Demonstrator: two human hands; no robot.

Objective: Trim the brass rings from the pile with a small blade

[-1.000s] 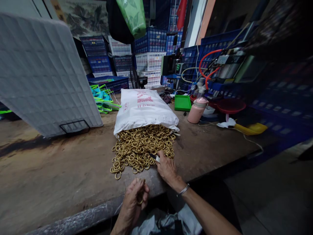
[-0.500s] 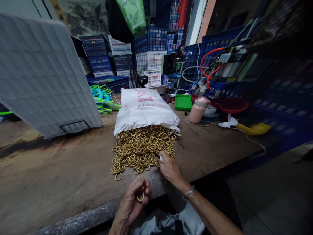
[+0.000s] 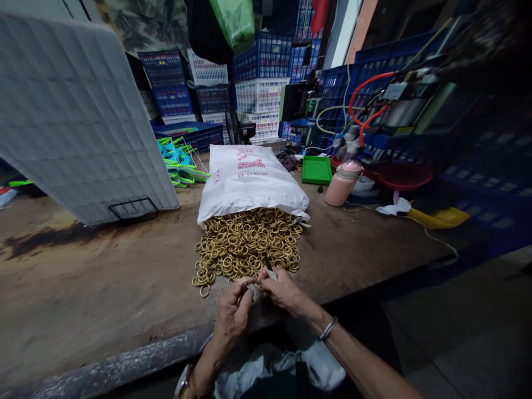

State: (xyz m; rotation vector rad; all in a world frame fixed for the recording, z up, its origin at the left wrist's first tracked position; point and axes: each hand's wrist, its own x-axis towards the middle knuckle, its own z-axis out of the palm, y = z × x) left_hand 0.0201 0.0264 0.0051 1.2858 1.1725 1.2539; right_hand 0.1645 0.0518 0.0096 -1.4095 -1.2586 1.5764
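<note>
A heap of brass-coloured rings [image 3: 241, 244] spills from the mouth of a white printed sack [image 3: 253, 183] onto the table. At the heap's near edge my left hand [image 3: 233, 307] is closed, its fingertips pinching a ring [image 3: 256, 286] that is partly hidden. My right hand [image 3: 286, 291] meets it there, fingers closed round a slim knife-like tool [image 3: 270, 269] with a dark tip and pale handle. The tool's tip points up and away over the rings. Whether other rings lie inside my left palm cannot be seen.
A tall grey-white padded panel [image 3: 95, 127] stands at the left on a wire foot. Beyond the sack are a green tray [image 3: 316, 170], a pink bottle [image 3: 343, 184] and stacked crates [image 3: 261, 94]. A yellow scoop [image 3: 440, 218] lies at the right.
My left hand has moved up and its fingers have come to my right hand's fingertips. My right hand has drawn back slightly from the heap, still with the tool. The view has shifted a little.
</note>
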